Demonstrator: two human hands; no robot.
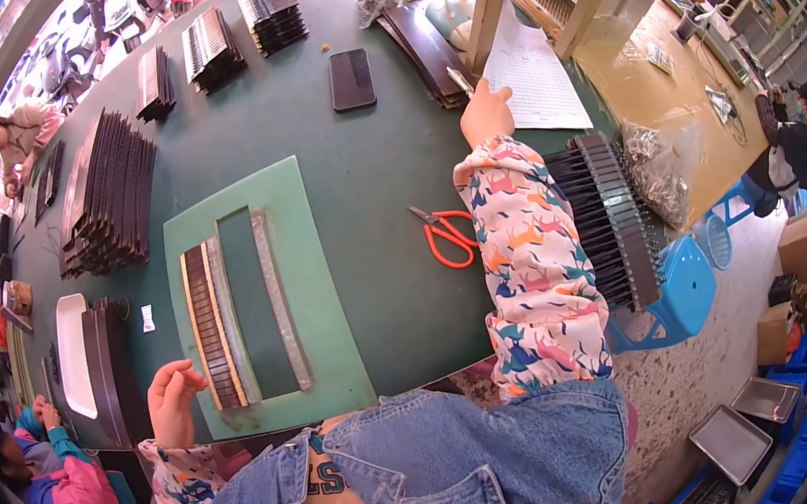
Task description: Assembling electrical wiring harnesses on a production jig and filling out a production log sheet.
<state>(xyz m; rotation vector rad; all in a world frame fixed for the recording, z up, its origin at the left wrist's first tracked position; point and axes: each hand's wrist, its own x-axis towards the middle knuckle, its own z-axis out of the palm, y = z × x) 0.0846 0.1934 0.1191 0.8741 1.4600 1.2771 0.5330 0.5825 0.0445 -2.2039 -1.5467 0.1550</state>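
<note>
My right hand [489, 113] reaches to the far side of the table. Its fingers close around a slim pale pen [460, 83], beside a white printed sheet [540, 82]. My left hand [171, 403] hangs at the near edge with loosely curled fingers and nothing visible in them. Close to it lies a light green mat [300, 229] with a rectangular cut-out. A strip of dark segments with pale edging [213, 329] and a grey metal bar [279, 297] lie along the cut-out. Red-handled cutters [451, 238] rest on the table left of my right forearm.
Stacks of dark strips [110, 196] line the left side, with smaller stacks behind. A phone [352, 81] lies at the back. Right of my arm stand a row of dark parts [604, 216], a bag of small metal pieces [661, 168] and a blue stool [681, 291]. Other people work nearby.
</note>
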